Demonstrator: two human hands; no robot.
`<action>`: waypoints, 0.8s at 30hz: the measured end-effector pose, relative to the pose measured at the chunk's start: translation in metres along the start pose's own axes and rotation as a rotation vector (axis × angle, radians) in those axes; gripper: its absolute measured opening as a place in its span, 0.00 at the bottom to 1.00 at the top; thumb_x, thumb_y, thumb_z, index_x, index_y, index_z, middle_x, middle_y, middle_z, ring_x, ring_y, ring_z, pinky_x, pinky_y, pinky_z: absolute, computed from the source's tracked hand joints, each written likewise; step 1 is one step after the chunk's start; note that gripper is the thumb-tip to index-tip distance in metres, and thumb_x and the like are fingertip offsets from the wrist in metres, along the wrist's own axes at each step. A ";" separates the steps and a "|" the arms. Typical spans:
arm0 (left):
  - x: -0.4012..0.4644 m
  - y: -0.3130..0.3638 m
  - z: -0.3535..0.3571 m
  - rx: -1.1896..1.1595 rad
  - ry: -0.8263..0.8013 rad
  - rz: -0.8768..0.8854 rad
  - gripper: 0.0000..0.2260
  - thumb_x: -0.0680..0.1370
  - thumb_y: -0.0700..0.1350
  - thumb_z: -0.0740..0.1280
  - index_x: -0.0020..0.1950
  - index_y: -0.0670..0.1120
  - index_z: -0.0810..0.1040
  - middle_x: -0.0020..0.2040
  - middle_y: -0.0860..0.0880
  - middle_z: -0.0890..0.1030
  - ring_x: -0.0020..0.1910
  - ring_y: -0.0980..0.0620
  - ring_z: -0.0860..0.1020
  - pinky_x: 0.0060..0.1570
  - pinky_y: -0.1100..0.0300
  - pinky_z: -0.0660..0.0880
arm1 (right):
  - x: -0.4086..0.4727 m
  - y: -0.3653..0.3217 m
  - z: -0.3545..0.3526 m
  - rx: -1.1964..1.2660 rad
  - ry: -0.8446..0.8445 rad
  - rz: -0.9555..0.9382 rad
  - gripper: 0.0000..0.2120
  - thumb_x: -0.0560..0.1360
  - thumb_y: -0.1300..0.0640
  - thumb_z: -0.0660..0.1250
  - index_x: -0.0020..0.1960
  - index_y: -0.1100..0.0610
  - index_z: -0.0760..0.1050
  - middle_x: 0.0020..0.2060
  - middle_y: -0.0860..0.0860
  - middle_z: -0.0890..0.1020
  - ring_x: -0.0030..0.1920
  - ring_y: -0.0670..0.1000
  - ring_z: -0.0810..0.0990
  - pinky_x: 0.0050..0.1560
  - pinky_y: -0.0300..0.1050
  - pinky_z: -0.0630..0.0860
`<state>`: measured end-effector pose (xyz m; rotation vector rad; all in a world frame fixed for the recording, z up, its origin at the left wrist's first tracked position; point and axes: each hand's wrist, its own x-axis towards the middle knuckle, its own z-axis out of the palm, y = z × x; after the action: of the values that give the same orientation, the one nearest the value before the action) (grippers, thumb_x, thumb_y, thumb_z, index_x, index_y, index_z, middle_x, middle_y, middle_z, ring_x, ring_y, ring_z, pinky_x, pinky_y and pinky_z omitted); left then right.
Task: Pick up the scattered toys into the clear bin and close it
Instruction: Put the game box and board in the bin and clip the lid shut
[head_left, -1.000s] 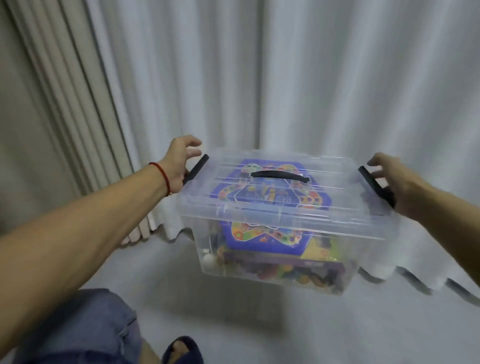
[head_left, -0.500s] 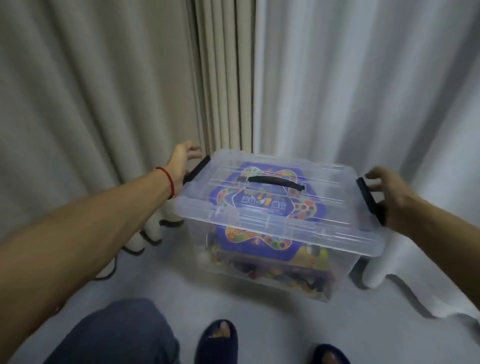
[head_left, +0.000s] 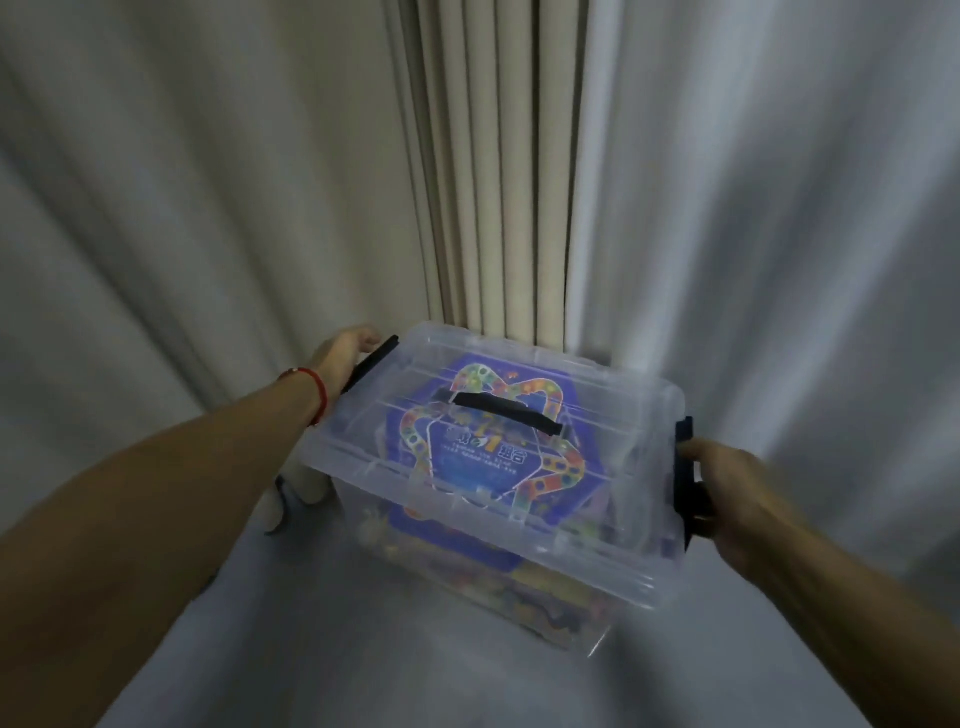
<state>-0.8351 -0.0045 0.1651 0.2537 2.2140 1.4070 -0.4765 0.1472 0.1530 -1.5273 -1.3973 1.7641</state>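
The clear bin (head_left: 613, 525) is closed with its clear lid, which has a black carry strap (head_left: 506, 413) on top. Inside, a blue toy box with a colourful pattern (head_left: 493, 441) lies over several small coloured toys (head_left: 524, 587). My left hand (head_left: 343, 358) grips the bin's left end by the black latch (head_left: 370, 364). My right hand (head_left: 727, 493) grips the right end at the other black latch (head_left: 683, 467). The bin sits low, at or just above the floor; the frame is blurred and I cannot tell which.
Grey and beige curtains (head_left: 498, 171) hang directly behind the bin and reach the pale floor (head_left: 363, 649). A curtain hem bunches on the floor at the bin's left (head_left: 291, 499).
The bin has swung left and lower, toward the beige curtain folds, both hands still on its ends. My legs and slippers have dropped out of view.
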 end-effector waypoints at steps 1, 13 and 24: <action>0.014 -0.001 0.005 0.034 0.013 0.018 0.12 0.73 0.52 0.66 0.47 0.45 0.80 0.38 0.43 0.79 0.34 0.45 0.75 0.36 0.58 0.71 | 0.010 0.004 0.007 -0.015 0.015 0.008 0.04 0.80 0.61 0.62 0.49 0.61 0.75 0.46 0.61 0.81 0.47 0.63 0.81 0.47 0.59 0.80; 0.164 -0.034 0.046 0.512 -0.081 0.260 0.24 0.68 0.42 0.67 0.64 0.52 0.80 0.54 0.48 0.84 0.55 0.45 0.81 0.57 0.53 0.77 | 0.068 0.044 0.061 0.090 -0.124 0.065 0.12 0.82 0.62 0.61 0.63 0.50 0.69 0.48 0.59 0.83 0.48 0.61 0.82 0.39 0.55 0.79; 0.184 -0.022 0.082 0.760 0.143 0.330 0.21 0.80 0.50 0.56 0.73 0.58 0.68 0.68 0.43 0.74 0.67 0.40 0.70 0.70 0.45 0.61 | 0.076 0.051 0.093 0.196 -0.118 0.046 0.09 0.82 0.60 0.62 0.62 0.54 0.72 0.50 0.56 0.83 0.51 0.60 0.83 0.36 0.51 0.81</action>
<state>-0.9493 0.1265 0.0604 0.8252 2.8409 0.6632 -0.5704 0.1509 0.0617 -1.3821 -1.2100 1.9834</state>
